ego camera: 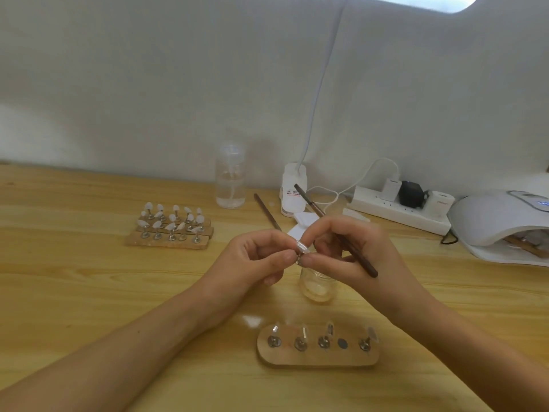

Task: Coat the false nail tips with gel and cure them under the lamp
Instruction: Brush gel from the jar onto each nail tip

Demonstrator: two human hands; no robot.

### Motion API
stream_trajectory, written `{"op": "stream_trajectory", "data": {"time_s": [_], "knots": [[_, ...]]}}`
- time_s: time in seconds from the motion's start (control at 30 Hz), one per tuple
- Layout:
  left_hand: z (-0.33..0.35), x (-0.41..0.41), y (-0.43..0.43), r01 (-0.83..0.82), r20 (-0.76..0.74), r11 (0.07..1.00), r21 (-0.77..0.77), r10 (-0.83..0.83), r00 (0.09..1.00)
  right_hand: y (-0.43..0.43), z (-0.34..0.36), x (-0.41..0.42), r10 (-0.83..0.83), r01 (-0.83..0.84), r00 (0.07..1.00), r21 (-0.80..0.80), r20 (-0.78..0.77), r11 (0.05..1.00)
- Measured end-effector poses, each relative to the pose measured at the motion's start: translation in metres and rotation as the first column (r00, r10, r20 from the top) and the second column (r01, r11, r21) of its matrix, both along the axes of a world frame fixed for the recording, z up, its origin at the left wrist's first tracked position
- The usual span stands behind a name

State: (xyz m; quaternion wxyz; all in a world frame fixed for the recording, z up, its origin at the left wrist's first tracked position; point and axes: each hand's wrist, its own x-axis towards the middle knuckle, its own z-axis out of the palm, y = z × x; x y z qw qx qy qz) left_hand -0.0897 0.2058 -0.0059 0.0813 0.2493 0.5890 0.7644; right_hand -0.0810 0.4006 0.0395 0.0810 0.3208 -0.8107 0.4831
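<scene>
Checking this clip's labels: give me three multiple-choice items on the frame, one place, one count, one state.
1. Where is the curing lamp? A. far right of the table B. far left C. on the floor
2. How many metal stands sit on the oval wooden holder? A. two B. four C. six
3. The right hand is: A. flat on the table B. gripping a brush C. idle
1 A, it sits right of the power strip; 2 B, four, plus one bare magnet; 3 B, its fingers curl round the brush.
</scene>
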Motion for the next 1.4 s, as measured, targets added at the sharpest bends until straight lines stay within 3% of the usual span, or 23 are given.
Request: {"op": "stream_trajectory", "data": {"time_s": [0.2,0.3,0.77,1.07,1.23,1.4], "knots": [[0.002,0.002,0.002,-0.045,0.006,0.998,-0.04,0.045,0.999,0.001,0.0,0.009,-0.019,0.019,1.0,-0.006,0.014,1.0],[0.001,0.0,0.004,-0.135,0.103,0.991,-0.004,0.134,0.986,0.02,-0.005,0.025,-0.062,0.062,0.997,0.004,0.035,0.998],[0.001,-0.002,0.008,-0.208,0.169,0.978,-0.022,0.209,0.963,0.047,-0.041,0.062,-0.222,0.205,0.974,0.231,0.051,0.951],[0.002,-0.001,0.007,-0.166,0.156,0.985,-0.053,0.172,0.973,0.054,-0.041,0.063,-0.261,0.237,0.962,0.247,0.073,0.94],[0.003,-0.001,0.008,-0.163,0.152,0.984,-0.077,0.173,0.973,0.062,-0.041,0.064,-0.241,0.22,0.964,0.179,0.11,0.959],[0.003,0.0,0.008,-0.161,0.141,0.981,-0.112,0.176,0.974,0.063,-0.04,0.063,-0.228,0.243,0.97,0.257,-0.085,0.935]]}}
